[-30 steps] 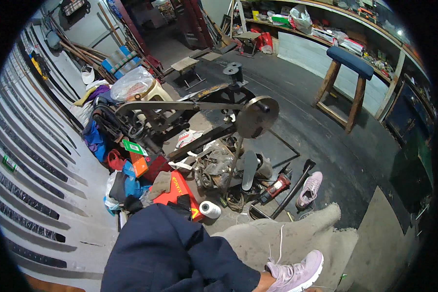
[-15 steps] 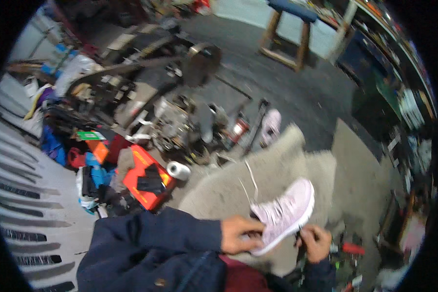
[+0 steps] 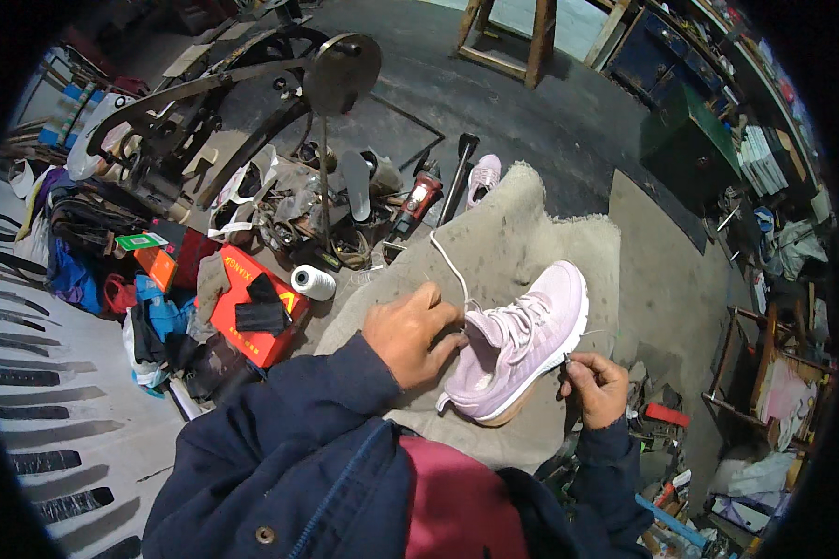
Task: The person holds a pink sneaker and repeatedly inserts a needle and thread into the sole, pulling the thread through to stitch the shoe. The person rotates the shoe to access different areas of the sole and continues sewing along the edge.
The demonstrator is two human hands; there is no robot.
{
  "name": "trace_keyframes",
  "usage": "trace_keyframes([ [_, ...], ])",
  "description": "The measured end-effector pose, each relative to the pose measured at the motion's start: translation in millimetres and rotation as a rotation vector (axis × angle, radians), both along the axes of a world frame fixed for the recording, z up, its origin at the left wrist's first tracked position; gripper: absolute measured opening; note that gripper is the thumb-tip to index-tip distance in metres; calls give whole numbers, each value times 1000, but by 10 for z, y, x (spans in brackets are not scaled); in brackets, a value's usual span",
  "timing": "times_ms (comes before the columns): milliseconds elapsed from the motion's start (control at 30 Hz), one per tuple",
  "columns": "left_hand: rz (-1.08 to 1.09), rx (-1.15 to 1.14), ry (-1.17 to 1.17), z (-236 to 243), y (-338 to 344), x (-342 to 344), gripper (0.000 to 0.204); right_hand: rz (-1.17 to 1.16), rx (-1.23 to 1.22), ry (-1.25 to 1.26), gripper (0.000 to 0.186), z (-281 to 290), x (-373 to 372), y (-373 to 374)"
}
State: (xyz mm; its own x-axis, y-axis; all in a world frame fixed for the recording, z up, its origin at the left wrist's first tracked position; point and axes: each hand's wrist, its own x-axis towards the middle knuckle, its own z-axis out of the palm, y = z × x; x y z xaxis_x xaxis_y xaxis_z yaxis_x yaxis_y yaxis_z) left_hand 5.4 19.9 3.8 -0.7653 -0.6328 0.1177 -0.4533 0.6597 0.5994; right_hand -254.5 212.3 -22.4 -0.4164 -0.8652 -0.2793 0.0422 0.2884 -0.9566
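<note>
A pink sneaker (image 3: 522,340) with a white sole edge lies tilted on a beige cloth over my lap, its toe pointing away to the right. A loose white lace (image 3: 452,265) rises from its collar. Beside the shoe's opening is my left hand (image 3: 410,335), fingers curled and thumb and fingertips close together; whatever they hold is too small to make out. At the sole's right edge my right hand (image 3: 595,387) pinches a small dark tool (image 3: 567,359), its tip against the sole. A fine thread shows near the toe's right side.
The matching sneaker (image 3: 484,177) lies beyond the cloth (image 3: 382,317). An orange shoebox (image 3: 252,340), a white thread spool (image 3: 313,282) and a red power tool (image 3: 418,200) lie left and ahead. Farther left stands a metal sewing machine with a handwheel (image 3: 342,74). A green box (image 3: 690,149) stands right.
My left hand has let go of the sneaker's heel and moved up and left beside its opening. My right hand stays at the sole edge. The view has shifted, and the shoe appears higher.
</note>
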Motion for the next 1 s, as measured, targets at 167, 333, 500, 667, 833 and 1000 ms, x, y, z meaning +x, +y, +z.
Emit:
trace_keyframes([
  [167, -61, -33, 59, -62, -9, 49, 16, -4, 11, 26, 19, 10, 18, -6],
  [333, -24, 263, 312, 185, 51, 169, 9, -44, 75, 7, 18, 67, 59, -46],
  [500, 7, 1466, 841, 232, 401, 87, 17, -62, 113, -79, 18, 138, 62, -76],
  [667, 13, 1579, 860, -80, 366, -60, 22, -19, 75, -58, 16, 174, 60, -75],
  [833, -52, 1323, 330, 8, 363, -87, 52, -19, 93, -87, 14, 155, 38, -60],
  [1000, -224, 1456, 250, -18, 264, -471, 78, 0, 98, -111, 12, 184, -21, -109],
])
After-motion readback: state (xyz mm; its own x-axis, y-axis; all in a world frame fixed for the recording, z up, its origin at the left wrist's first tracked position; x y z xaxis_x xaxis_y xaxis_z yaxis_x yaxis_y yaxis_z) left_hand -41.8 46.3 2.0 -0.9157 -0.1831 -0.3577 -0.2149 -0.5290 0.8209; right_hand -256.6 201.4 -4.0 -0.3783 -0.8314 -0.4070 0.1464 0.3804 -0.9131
